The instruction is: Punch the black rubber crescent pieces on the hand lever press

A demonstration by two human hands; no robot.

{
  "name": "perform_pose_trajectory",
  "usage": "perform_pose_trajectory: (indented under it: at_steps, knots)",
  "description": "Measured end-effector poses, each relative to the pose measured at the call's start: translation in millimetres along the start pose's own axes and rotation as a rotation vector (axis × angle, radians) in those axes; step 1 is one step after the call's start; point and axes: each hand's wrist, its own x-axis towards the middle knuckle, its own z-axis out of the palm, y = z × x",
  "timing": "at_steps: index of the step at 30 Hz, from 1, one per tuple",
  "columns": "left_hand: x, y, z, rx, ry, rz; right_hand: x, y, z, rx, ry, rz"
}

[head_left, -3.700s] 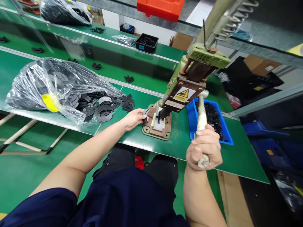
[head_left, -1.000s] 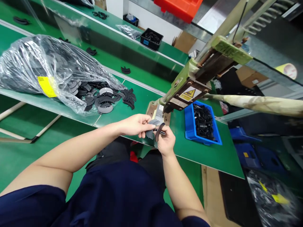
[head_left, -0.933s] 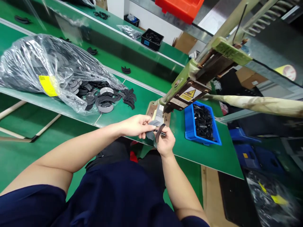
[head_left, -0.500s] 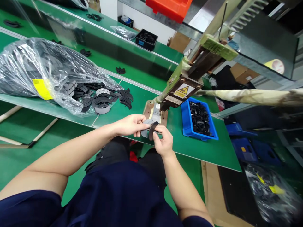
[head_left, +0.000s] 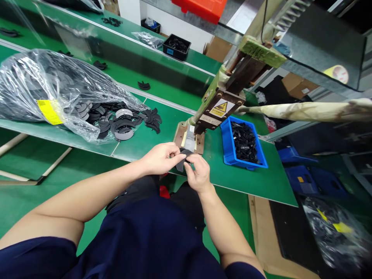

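My left hand (head_left: 164,157) and my right hand (head_left: 199,170) meet at the bench edge, in front of the press base (head_left: 200,144). Between them are dark curved pieces (head_left: 180,166), pinched by the fingers and thumbs of both hands. The pieces overlap, and the fingers partly cover them. Above the base stands the hand press (head_left: 219,110) with a yellow warning label. More curved pieces (head_left: 123,133) spill from a clear plastic bag (head_left: 58,89) on the left.
A blue bin (head_left: 229,149) of small black parts sits right of the press. The press's long lever (head_left: 305,112) reaches out to the right. Behind the bench, a conveyor (head_left: 171,95) carries scattered curved pieces. A black bin (head_left: 176,48) stands farther back.
The curved pieces, earlier apart and at different angles, now overlap between my hands. My hands have drawn slightly closer together. The view has shifted a little.
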Motion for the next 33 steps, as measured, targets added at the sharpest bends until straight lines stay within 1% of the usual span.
perform_pose_trajectory:
  at_steps: [1, 4, 5, 8, 9, 12, 13, 14, 16, 17, 19, 21, 22, 24, 26, 28, 30, 31, 33]
  knots:
    - [1.1, -1.6, 0.6, -0.049, -0.018, -0.028, -0.9, -1.3, 0.1, 0.013, 0.013, 0.002]
    - [4.4, -4.3, 1.0, -0.252, -0.136, -0.122, -5.1, -4.1, 1.1, 0.055, 0.063, 0.026]
    - [4.9, -4.2, 0.9, -0.313, -0.148, -0.142, -6.7, -4.6, 1.6, 0.068, 0.079, 0.040]
    - [3.2, -2.4, 0.6, -0.436, -0.077, -0.171, -10.1, -4.2, 3.1, 0.101, 0.105, 0.079]
    - [2.1, -2.5, 0.8, -0.480, -0.080, -0.183, -10.5, -3.4, 3.4, 0.108, 0.103, 0.087]
    - [1.9, -11.4, 1.9, -0.601, -0.231, -0.247, -10.8, 3.2, 2.2, 0.112, 0.070, 0.114]
    - [4.0, -18.3, 1.8, -0.617, -0.237, -0.268, -11.8, 7.3, 0.7, 0.105, 0.064, 0.135]
    - [7.8, -27.2, 1.1, -0.622, -0.195, -0.290, -13.8, 12.5, -1.6, 0.093, 0.068, 0.163]
    - [20.8, -49.7, -2.4, -0.635, -0.004, -0.355, -21.6, 26.3, -8.1, 0.054, 0.109, 0.228]
    - [30.2, -61.9, -5.3, -0.658, 0.094, -0.401, -27.2, 34.2, -11.9, 0.028, 0.143, 0.259]
    - [55.5, -84.7, -12.7, -0.723, 0.223, -0.515, -40.0, 50.2, -19.1, -0.033, 0.208, 0.307]
    - [89.6, -100.8, -21.2, -0.752, 0.291, -0.610, -52.0, 63.2, -23.7, -0.091, 0.253, 0.331]
    - [109.8, -105.3, -25.6, -0.747, 0.315, -0.636, -56.6, 67.7, -24.6, -0.114, 0.262, 0.334]
    - [154.8, -107.2, -34.1, -0.721, 0.352, -0.647, -62.2, 72.5, -24.5, -0.145, 0.255, 0.326]
    - [200.1, -102.3, -41.5, -0.714, 0.363, -0.614, -64.1, 73.1, -23.2, -0.164, 0.232, 0.311]
    - [237.3, -95.4, -45.6, -0.725, 0.365, -0.571, -64.3, 72.0, -22.6, -0.181, 0.218, 0.298]
    - [259.4, -91.5, -44.1, -0.728, 0.366, -0.554, -64.6, 71.2, -23.1, -0.196, 0.222, 0.295]
    - [263.7, -91.4, -41.0, -0.722, 0.365, -0.555, -65.0, 71.2, -23.6, -0.201, 0.225, 0.295]
    - [259.2, -94.4, -31.5, -0.696, 0.366, -0.554, -65.7, 71.8, -24.4, -0.200, 0.223, 0.296]
